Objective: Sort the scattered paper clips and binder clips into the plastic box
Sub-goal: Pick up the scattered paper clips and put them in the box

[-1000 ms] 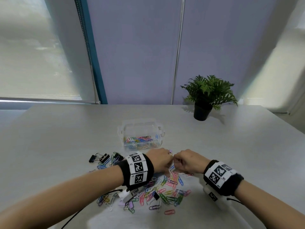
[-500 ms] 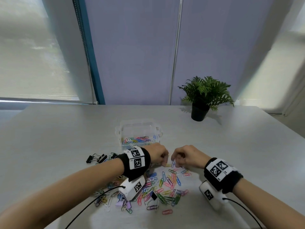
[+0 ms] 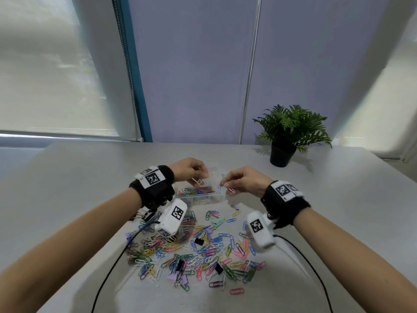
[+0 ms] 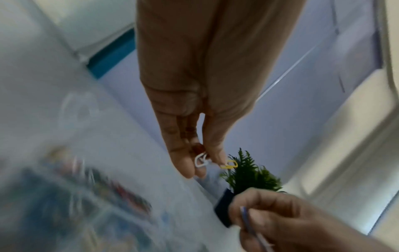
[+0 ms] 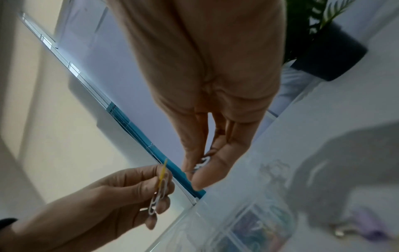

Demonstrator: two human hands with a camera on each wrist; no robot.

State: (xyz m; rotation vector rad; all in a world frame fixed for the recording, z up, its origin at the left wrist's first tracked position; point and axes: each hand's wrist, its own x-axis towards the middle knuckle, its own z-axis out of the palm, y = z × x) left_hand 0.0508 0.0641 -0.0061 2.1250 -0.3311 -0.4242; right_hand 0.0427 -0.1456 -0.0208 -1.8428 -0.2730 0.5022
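The clear plastic box [image 3: 222,196] sits mid-table with coloured paper clips inside. Above its left part my left hand [image 3: 194,170] pinches white and yellow paper clips [image 4: 215,162], also seen as white and yellow paper clips [image 5: 159,192]. My right hand [image 3: 239,180] hovers over the box's right end and pinches a few pale paper clips [image 3: 228,187], seen between thumb and fingers as paper clips [image 5: 201,163]. A heap of coloured paper clips [image 3: 194,251] with some black binder clips [image 3: 199,241] lies on the table in front of the box.
A potted fern [image 3: 285,136] stands at the back right of the grey table [image 3: 67,188]. More black binder clips [image 3: 141,215] lie left of the heap, under my left wrist. Cables [image 3: 108,279] trail from both wrist cameras across the near table.
Both hands have lifted from the heap and moved away from me to above the box, each carrying paper clips. The head view has tilted down toward the heap.
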